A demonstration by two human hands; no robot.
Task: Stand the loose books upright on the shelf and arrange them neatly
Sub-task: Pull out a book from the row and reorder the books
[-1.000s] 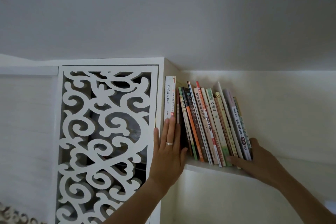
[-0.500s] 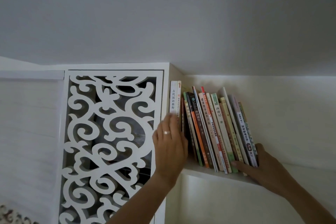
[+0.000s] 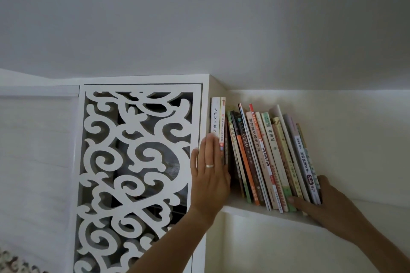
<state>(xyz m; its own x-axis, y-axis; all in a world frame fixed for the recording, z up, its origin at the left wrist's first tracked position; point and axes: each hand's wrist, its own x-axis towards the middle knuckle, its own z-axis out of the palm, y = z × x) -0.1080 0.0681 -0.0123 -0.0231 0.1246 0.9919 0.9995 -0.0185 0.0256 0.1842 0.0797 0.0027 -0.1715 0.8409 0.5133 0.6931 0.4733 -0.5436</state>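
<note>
so the row of books (image 3: 264, 157) sits at the left end of the white shelf (image 3: 255, 211), right up by the cabinet side. left hand (image 3: 209, 175) is flat, fingers straight, pressed on the spines of the two upright white books (image 3: 217, 115) at the far left end. right hand (image 3: 328, 204) is at the row's right end near the front edge, thumb curled across the bottom of the spines, gripping the last few books. those all lean with tops to the left. carved white lattice panel (image 3: 137, 173) is left of the shelf.
</note>
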